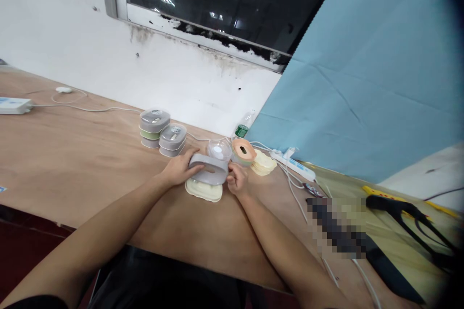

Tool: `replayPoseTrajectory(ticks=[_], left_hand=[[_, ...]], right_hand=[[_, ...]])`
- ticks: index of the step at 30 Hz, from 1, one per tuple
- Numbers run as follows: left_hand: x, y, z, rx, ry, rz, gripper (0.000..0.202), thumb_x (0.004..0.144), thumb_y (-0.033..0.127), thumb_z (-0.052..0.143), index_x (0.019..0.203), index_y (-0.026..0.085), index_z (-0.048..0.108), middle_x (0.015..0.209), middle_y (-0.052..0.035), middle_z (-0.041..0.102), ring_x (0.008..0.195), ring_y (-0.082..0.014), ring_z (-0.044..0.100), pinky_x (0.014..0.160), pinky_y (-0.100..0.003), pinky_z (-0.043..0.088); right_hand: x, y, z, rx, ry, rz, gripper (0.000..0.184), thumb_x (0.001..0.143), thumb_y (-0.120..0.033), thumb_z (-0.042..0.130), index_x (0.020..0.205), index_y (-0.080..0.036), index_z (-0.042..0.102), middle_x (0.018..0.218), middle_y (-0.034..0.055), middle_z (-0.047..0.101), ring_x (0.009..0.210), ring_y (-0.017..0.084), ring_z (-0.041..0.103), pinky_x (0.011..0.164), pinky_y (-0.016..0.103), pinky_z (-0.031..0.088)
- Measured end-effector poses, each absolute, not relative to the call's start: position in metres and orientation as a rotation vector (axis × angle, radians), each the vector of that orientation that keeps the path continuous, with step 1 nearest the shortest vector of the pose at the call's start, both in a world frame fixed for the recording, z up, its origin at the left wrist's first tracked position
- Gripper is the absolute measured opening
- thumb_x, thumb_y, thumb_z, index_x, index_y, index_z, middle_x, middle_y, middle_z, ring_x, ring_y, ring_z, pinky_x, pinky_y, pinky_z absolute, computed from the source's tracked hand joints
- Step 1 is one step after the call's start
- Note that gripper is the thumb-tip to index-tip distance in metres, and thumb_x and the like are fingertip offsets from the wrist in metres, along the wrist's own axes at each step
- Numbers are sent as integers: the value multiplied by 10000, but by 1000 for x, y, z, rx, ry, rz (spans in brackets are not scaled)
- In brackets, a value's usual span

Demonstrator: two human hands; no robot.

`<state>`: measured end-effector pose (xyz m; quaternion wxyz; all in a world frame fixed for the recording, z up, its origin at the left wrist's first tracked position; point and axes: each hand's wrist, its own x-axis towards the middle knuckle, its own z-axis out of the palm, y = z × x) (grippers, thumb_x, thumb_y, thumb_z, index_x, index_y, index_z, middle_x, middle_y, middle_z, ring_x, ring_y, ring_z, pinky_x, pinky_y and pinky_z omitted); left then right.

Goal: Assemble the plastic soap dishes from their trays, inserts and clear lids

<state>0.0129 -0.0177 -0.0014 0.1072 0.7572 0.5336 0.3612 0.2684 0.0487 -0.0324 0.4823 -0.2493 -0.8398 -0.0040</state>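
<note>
A grey oval plastic cover with a slot [217, 177] is held tilted between my hands. My left hand [178, 169] grips its left end, thumb across the front. At its right end, the curled fingers of my right hand [237, 179] press against the edge. Just below the cover, a cream-coloured tray with a wavy rim [203, 190] lies on the table. Directly behind stand clear plastic lids [219, 148]. An orange oval cover with a dark slot [243, 150] sits to their right, beside a stack of cream trays [263, 162].
Stacked grey and green oval boxes [154, 126] and a second grey stack [173, 139] stand left of my hands on the wooden table [90, 154]. A green-labelled bottle [242, 129] leans near the wall. Power strips [295, 166], white cables and a blurred dark object [337, 227] lie right.
</note>
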Motion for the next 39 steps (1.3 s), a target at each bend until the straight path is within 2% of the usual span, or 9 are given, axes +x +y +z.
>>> replayPoseTrajectory(ticks=[4,8,12,17,23,28,35,39], left_hand=[[15,-18,-4,2197,1519,1056,632,887,548,428,1390,170,363,1355,-120,528,1166,-304,557,968,-415,436],[12,-14,-7,2261,1423,977,499,933,428,373,1355,169,429,1309,-101,572,1153,-259,565,993,-375,417],[9,-9,-12,2297,1424,932,428,950,360,320,1297,189,504,1260,-93,591,1153,-233,551,1007,-365,405],[12,-7,-14,2283,1437,828,455,954,348,258,1238,161,561,1261,-114,561,1153,-226,547,1028,-366,396],[14,-6,-18,2283,1546,510,520,935,392,236,1086,118,652,1316,-145,547,1165,-276,551,1000,-389,403],[13,-4,-23,2298,1547,455,571,933,451,234,1086,101,658,1340,-169,530,1191,-304,537,1005,-398,383],[15,-8,-20,2368,1532,523,600,922,581,243,1185,185,608,1253,-121,597,1129,-267,574,966,-365,407],[12,-5,-22,2333,1599,558,521,908,544,328,1152,187,620,1174,-113,640,1037,-258,614,902,-345,440]], right_hand=[[268,49,-32,-665,-2050,22,475,884,-619,369,656,-210,452,585,-1,430,561,146,420,554,287,333],[263,47,-33,-801,-2036,244,483,892,-595,333,586,-222,332,546,-14,359,541,139,387,535,278,303],[263,49,-34,-851,-2153,409,493,891,-589,319,567,-220,283,524,-23,331,514,124,355,503,264,254],[270,55,-33,-759,-2408,311,473,907,-504,319,538,-209,310,513,-22,362,503,114,350,522,268,231],[269,53,-31,-709,-2532,275,407,900,-397,342,542,-208,296,515,-27,352,520,117,355,549,267,244],[266,53,-31,-709,-2577,317,397,871,-398,375,530,-205,307,507,-27,366,514,112,355,538,259,240],[265,52,-28,-770,-2559,355,366,874,-327,395,533,-193,404,508,-25,422,515,111,394,532,250,245],[262,52,-30,-859,-2470,327,375,903,-328,393,562,-187,463,529,-21,462,530,113,415,525,248,241]])
